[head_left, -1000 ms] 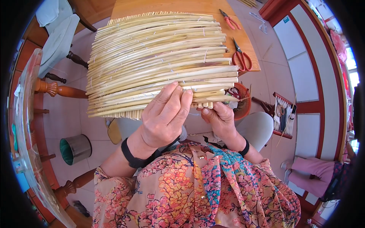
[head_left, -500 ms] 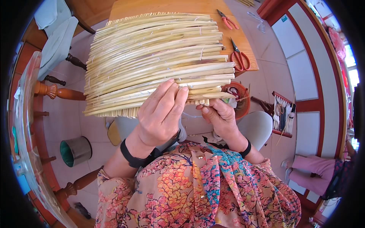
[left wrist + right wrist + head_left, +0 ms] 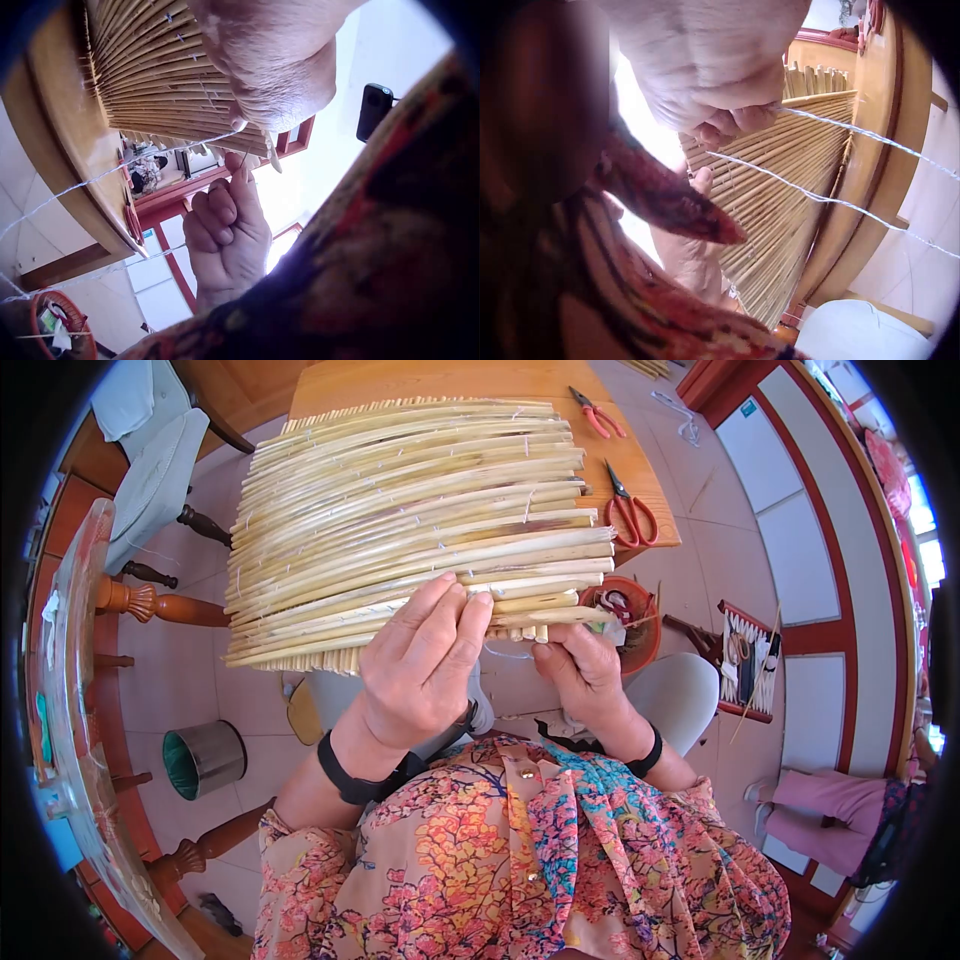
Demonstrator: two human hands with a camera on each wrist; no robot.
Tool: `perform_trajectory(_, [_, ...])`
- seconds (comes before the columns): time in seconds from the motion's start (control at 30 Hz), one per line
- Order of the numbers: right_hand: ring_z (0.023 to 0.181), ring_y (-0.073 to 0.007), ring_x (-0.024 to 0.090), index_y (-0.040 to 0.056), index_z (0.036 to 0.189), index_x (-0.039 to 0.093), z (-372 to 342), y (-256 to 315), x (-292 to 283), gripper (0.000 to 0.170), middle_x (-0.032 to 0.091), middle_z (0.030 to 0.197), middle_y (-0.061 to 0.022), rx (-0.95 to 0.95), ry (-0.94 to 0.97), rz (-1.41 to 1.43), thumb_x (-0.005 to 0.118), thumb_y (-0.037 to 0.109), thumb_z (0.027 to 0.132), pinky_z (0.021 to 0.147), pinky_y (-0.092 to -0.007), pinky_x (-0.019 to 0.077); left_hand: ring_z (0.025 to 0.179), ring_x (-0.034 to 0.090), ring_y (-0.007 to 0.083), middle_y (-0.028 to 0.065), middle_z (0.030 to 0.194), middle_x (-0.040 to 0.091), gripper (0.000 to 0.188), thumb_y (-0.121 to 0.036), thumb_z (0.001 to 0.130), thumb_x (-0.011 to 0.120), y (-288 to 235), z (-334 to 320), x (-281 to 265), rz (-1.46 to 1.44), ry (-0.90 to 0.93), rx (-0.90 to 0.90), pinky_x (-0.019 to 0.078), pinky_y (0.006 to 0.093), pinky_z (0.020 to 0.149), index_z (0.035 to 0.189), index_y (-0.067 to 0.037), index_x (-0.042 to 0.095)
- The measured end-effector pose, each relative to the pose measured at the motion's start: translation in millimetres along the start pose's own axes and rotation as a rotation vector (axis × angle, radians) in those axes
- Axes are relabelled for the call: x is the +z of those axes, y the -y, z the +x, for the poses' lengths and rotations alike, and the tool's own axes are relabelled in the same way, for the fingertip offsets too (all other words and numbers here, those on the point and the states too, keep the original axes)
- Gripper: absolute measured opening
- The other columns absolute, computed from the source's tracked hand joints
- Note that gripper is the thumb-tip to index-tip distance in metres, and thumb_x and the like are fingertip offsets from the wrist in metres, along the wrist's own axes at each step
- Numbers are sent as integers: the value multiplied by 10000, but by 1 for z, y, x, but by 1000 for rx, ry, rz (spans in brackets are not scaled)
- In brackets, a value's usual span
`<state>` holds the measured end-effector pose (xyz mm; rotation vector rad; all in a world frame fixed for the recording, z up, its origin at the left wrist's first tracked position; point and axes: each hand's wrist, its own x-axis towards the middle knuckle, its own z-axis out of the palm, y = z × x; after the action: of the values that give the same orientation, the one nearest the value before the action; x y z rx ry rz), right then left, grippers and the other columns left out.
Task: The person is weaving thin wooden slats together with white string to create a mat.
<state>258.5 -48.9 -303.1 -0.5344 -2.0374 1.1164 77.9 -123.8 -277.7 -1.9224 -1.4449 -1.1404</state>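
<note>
A mat of pale plant stalks [image 3: 410, 510], tied with rows of white stitches, slopes from the wooden table [image 3: 650, 500] toward the body. My left hand [image 3: 420, 670] holds its near edge, fingers on top and thumb underneath in the right wrist view. Just right of it, my right hand [image 3: 590, 675] is at the stalk ends. In the left wrist view its thumb and forefinger pinch a thin needle [image 3: 245, 158] beneath the edge stalks. White thread [image 3: 817, 197] runs from the mat, and another strand trails from the right hand's fingers.
Red-handled scissors [image 3: 630, 510] and pliers [image 3: 598, 415] lie on the table's right side. Below stands an orange basket [image 3: 650, 640] with scraps. A metal bin [image 3: 215, 760] and chair [image 3: 150, 480] are left, a folding stool [image 3: 745, 660] right. Someone in pink trousers [image 3: 825, 810] is at far right.
The mat and left hand have shifted slightly left. My right hand's thumb has dropped a little from the stalk ends, and thread shows between the hands.
</note>
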Motion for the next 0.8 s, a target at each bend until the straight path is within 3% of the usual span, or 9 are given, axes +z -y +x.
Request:
perform_trajectory(0.2, [541,-72,518,4,972,606,-6,1,10,103,549,613,-46,137,-28,170,574,-17,877,492,-240,420,877,655,304,142,886,626,315,8,661,620,-2,-1,-1,6,9,4,570,346,727,970,41,669])
perform_trajectory(0.53, [536,-43,484,13,957,637,0,7,-8,89,546,615,10,386,87,285,573,49,907,472,-209,395,872,654,312,144,882,623,303,1,665,622,0,-5,2,5,16,30,571,356,724,962,40,665])
perform_trajectory(0.6, [548,-44,495,16,961,641,6,16,-17,92,560,626,7,590,182,213,583,56,901,472,-211,409,872,654,312,145,886,623,303,3,663,623,1,-6,3,-2,6,20,570,356,725,962,38,666])
perform_trajectory(0.73, [547,-65,522,16,956,641,4,16,-16,88,576,634,-9,610,176,205,594,50,890,490,-220,437,875,653,313,146,890,624,303,7,668,631,0,-6,3,-17,24,-2,568,354,728,967,36,666])
perform_trajectory(0.8, [497,-42,500,7,955,635,0,10,-12,98,589,633,-5,248,118,40,560,52,909,441,-198,394,876,654,313,148,890,624,304,9,670,632,0,-6,2,-19,32,6,568,354,729,971,36,665])
